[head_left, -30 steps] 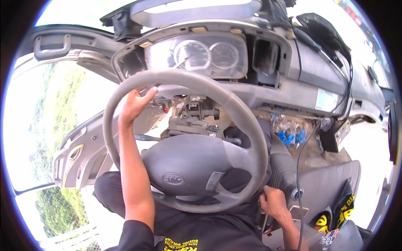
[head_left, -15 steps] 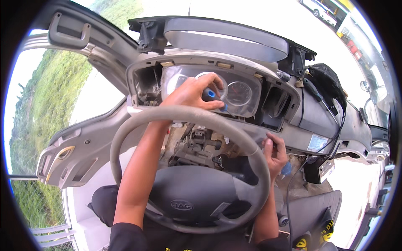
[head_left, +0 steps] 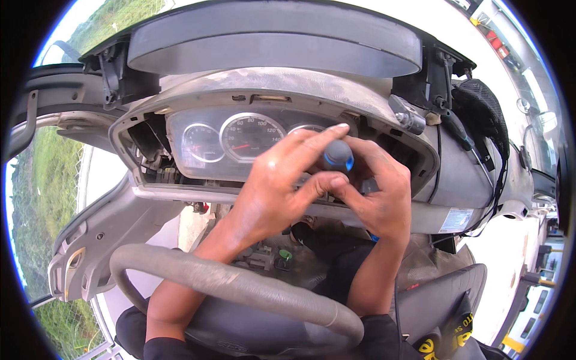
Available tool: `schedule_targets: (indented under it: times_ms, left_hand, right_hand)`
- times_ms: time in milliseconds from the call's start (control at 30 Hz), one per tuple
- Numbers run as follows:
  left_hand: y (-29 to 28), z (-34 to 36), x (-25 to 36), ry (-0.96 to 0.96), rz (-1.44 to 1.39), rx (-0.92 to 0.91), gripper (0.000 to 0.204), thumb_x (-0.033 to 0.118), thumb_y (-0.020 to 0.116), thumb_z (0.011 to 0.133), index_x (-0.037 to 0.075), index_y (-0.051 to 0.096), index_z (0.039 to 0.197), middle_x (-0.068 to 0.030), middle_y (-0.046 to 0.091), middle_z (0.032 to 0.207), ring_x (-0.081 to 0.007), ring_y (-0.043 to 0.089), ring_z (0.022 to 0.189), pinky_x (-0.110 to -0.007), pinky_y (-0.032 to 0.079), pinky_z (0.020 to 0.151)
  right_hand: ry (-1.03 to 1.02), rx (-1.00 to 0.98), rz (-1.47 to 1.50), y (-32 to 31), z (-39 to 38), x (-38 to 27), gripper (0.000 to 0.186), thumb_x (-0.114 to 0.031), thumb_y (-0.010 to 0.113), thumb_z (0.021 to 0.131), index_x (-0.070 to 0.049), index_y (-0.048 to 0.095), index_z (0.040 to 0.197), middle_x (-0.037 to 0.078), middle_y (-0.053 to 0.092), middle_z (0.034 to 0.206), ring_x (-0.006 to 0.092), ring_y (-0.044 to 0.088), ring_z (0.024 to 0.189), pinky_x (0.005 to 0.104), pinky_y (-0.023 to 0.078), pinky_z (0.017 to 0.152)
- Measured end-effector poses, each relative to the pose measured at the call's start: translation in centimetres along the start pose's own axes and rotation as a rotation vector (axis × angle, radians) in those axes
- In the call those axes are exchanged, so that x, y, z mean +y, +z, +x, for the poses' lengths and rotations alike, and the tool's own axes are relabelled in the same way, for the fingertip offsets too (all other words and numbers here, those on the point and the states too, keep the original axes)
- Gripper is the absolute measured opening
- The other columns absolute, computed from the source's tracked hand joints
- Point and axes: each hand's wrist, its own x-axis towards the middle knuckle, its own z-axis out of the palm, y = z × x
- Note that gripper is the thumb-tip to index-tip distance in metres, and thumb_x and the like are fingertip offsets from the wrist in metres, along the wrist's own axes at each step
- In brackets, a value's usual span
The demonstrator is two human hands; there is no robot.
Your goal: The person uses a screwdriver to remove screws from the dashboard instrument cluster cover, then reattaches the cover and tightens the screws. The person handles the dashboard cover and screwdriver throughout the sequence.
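Between my hands is a screwdriver (head_left: 339, 155) with a dark grey and blue handle, seen nearly end-on. My left hand (head_left: 273, 177) is closed around its left side, thumb below and fingers above. My right hand (head_left: 383, 186) curls round the right side of the handle; its fingertips are partly hidden. Both hands are in front of the right part of the instrument cluster (head_left: 201, 147), hiding much of its right-hand dial. The screwdriver's tip is out of sight behind the hands. The cluster sits in the opened dashboard recess.
The steering wheel (head_left: 222, 279) crosses in front of my forearms. A detached dark trim frame (head_left: 276, 51) stands on the dashboard top (head_left: 270, 80). Farther right lie another screwdriver (head_left: 459, 131) and a black mesh item (head_left: 480, 102). A passenger seat (head_left: 444, 294) is at the lower right.
My right hand has risen from beside the wheel to the screwdriver, joining the left. The view has moved closer to the dashboard, and the screwdriver's handle now points toward me.
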Motion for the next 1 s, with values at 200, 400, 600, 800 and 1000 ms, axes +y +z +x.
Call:
schedule_targets:
  times_ms: [200, 400, 600, 800, 1000]
  left_hand:
    - [1.1, -0.3, -1.4, 0.005, -0.041, -0.088, 0.053, 0.026, 0.074, 0.105, 0.002, 0.063, 0.152, -0.0221, 0.072, 0.133, -0.0371, 0.073, 0.116, -0.044, 0.06, 0.098]
    - [1.4, -0.8, -2.9, -0.118, -0.104, -0.219, 0.041, 0.009, 0.068, 0.106, 0.0, 0.064, 0.146, -0.0248, 0.075, 0.129, -0.0444, 0.073, 0.118, -0.046, 0.059, 0.097]
    - [2.0, -1.1, -3.6, -0.234, -0.213, -0.221, 0.041, 0.01, 0.072, 0.105, -0.003, 0.065, 0.143, -0.0265, 0.077, 0.119, -0.0371, 0.079, 0.105, -0.043, 0.061, 0.087]
    - [2.4, -1.5, -4.0, -0.288, -0.253, -0.229, 0.043, 0.014, 0.074, 0.104, -0.002, 0.065, 0.143, -0.0253, 0.077, 0.11, -0.0328, 0.078, 0.092, -0.041, 0.06, 0.079]
    - [2.4, -1.7, -4.3, -0.305, -0.228, -0.24, 0.042, 0.014, 0.075, 0.105, -0.001, 0.065, 0.143, -0.0239, 0.078, 0.105, -0.0264, 0.075, 0.083, -0.039, 0.058, 0.074]
  right_hand:
    - [0.013, 0.267, 0.045, 0.9, -1.6, 2.1, 0.049, -0.006, 0.095, 0.083, 0.004, 0.073, 0.125, 0.009, 0.078, 0.103, 0.0105, 0.074, 0.077, 0.026, 0.06, 0.063]
    - [-0.02, 0.332, 0.046, 1.7, -1.0, 2.2, 0.049, -0.008, 0.096, 0.083, 0.005, 0.072, 0.124, 0.009, 0.078, 0.099, 0.0094, 0.073, 0.074, 0.0247, 0.059, 0.061]
    - [0.029, 0.36, 0.059, 2.1, -0.8, 3.0, 0.05, -0.008, 0.096, 0.083, 0.005, 0.072, 0.124, 0.007, 0.076, 0.092, 0.0083, 0.071, 0.07, 0.0236, 0.057, 0.059]
    - [0.094, 0.306, 0.04, 2.3, -0.6, 1.8, 0.044, -0.006, 0.094, 0.088, 0.006, 0.069, 0.122, 0.009, 0.08, 0.091, 0.0079, 0.074, 0.076, 0.0214, 0.059, 0.066]
    - [0.112, 0.313, 0.096, 2.4, -0.7, 1.7, 0.046, -0.006, 0.096, 0.083, 0.004, 0.072, 0.121, 0.006, 0.076, 0.089, 0.0072, 0.071, 0.07, 0.022, 0.057, 0.061]
